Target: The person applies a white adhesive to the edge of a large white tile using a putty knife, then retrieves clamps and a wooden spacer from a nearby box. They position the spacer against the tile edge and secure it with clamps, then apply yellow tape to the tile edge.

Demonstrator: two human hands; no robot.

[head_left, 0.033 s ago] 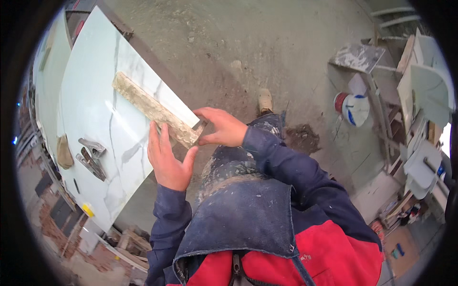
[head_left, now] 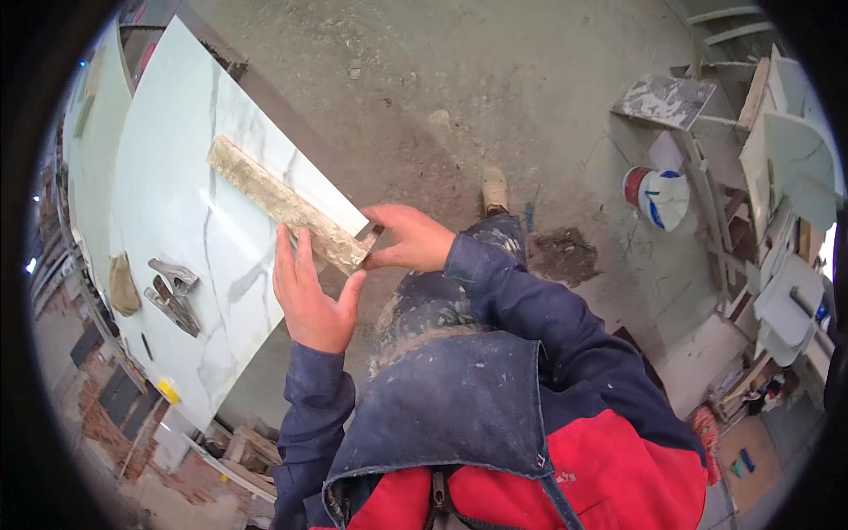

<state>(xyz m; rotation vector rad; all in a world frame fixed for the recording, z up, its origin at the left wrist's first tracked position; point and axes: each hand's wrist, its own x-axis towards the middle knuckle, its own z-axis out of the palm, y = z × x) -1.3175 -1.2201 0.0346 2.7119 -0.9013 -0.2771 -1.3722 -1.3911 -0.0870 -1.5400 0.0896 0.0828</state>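
Note:
A long, rough, plaster-crusted strip (head_left: 278, 199) lies slantwise on a white, grey-veined slab (head_left: 181, 115), its near end at the slab's corner. Flat along the strip's near side rests my left hand (head_left: 316, 296), fingers stretched out, thumb spread toward the strip's end. My right hand (head_left: 412, 240) curls around that same end from the right, index finger by the slab corner and thumb lower down. Between its fingertips is a small brownish piece (head_left: 371, 238), partly hidden, whose kind I cannot make out.
On the slab's left lie metal hand tools (head_left: 172, 300), a brown pad-like piece (head_left: 123, 284) and a yellow item (head_left: 168, 391). A white-and-red bucket (head_left: 662, 200) stands on the floor at right, near stacked boards (head_left: 782, 309) and a stained panel (head_left: 664, 102). My shoe (head_left: 495, 188) is ahead.

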